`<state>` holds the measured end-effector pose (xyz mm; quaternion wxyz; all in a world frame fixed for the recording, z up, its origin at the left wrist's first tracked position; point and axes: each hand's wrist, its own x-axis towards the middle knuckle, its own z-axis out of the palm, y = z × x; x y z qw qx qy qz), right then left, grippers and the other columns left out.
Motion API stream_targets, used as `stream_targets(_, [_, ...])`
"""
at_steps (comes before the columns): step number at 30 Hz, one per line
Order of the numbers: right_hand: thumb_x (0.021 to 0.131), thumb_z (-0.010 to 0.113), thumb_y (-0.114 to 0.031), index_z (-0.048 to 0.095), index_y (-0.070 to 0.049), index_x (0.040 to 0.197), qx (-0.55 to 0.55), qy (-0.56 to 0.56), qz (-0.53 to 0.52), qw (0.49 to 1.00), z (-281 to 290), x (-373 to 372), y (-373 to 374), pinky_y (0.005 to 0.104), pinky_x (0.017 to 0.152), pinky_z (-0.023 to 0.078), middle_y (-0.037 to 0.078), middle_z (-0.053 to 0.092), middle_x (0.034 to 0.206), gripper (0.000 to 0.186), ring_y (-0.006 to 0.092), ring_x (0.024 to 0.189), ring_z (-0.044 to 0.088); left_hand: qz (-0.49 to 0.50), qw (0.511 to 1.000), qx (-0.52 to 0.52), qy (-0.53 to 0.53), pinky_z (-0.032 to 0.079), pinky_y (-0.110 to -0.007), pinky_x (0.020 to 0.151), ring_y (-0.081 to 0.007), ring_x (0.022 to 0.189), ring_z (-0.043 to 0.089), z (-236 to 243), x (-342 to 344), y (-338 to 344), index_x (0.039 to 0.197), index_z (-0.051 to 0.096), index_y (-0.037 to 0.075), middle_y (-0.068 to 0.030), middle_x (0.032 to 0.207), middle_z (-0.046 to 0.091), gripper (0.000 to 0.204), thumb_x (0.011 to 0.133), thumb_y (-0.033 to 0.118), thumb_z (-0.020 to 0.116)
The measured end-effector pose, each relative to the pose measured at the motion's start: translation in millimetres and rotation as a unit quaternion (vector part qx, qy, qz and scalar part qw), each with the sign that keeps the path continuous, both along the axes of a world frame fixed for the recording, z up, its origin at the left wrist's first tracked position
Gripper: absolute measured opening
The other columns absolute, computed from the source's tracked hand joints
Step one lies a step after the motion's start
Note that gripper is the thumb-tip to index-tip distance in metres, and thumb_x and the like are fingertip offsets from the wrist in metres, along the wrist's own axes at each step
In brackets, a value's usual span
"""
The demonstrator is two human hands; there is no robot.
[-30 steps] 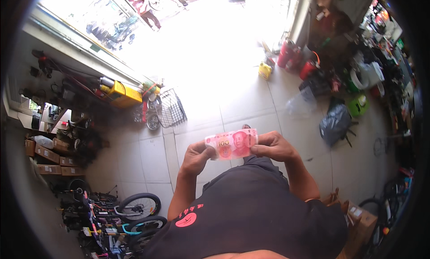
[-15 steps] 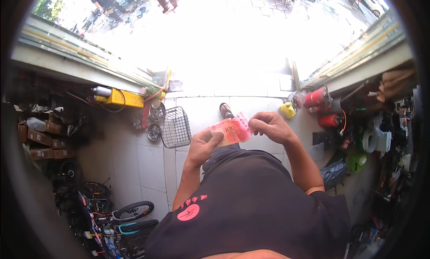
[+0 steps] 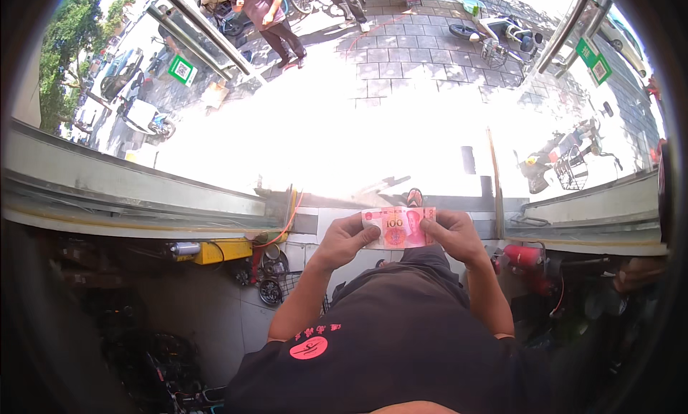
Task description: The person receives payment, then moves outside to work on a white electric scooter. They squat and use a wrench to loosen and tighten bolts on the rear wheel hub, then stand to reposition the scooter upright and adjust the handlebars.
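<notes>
Left hand [image 3: 341, 243], right hand [image 3: 459, 236] tight on banknote [image 3: 395, 230]

The banknote [image 3: 395, 231] is tinted pink and red, with a darker pink portrait [image 3: 415, 226] printed toward its right edge. The black T-shirt [image 3: 416, 335] is marked with a coral-red disc [image 3: 308, 347] and coral-red characters [image 3: 319, 330]. Yellow is shown by the box [image 3: 226, 251], red by the cylinder [image 3: 522, 255]. The paving [image 3: 401, 59] is patterned in grey rectangles; the signs [image 3: 182, 70] are bordered in green around white.

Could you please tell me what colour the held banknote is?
The banknote is pinkish red with paler parts; the head view shows it best.
</notes>
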<state>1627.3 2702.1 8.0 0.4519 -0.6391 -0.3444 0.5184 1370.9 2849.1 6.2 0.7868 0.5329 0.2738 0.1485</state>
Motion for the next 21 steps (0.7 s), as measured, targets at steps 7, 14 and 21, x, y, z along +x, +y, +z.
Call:
stream_targets(7, [0.1, 0.073, -0.021, 0.078, 0.004, 0.106, 0.033, -0.075, 0.163, 0.983, -1.1, 114.6, 212.2, 0.028, 0.073, 0.054, 0.005, 0.074, 0.088, 0.026, 0.0094, 0.081, 0.066, 0.158, 0.987, 0.023, 0.005, 0.056, -0.029, 0.087, -0.0116, 0.098, 0.07, -20.4, 90.4, 129.5, 0.121, 0.073, -0.003, -0.006, 0.108, 0.077, 0.021, 0.104, 0.008, 0.067])
stream_targets(14, [0.097, 0.076, -0.011, 0.078, -0.001, 0.095, 0.075, 0.105, 0.294, 0.947, 19.4, 187.4, 348.0, 0.0271, 0.069, 0.051, 0.0, 0.071, 0.08, 0.01, 0.0066, 0.078, 0.065, 0.186, 0.967, 0.123, 0.12, 0.056, -0.029, 0.088, -0.0116, 0.099, 0.07, 23.4, 166.1, 237.7, 0.122, 0.074, -0.002, -0.0059, 0.106, 0.076, 0.023, 0.1, 0.005, 0.07])
stream_targets(21, [0.097, 0.078, -0.018, 0.077, 0.0, 0.095, 0.111, 0.149, 0.228, 0.956, 6.3, 237.7, 426.3, 0.0286, 0.07, 0.053, 0.001, 0.072, 0.081, 0.018, 0.0084, 0.078, 0.065, 0.115, 0.979, 0.086, 0.148, 0.055, -0.03, 0.092, -0.0127, 0.105, 0.068, -34.7, 223.1, 363.6, 0.122, 0.074, 0.0, -0.0068, 0.111, 0.076, 0.025, 0.098, 0.007, 0.071])
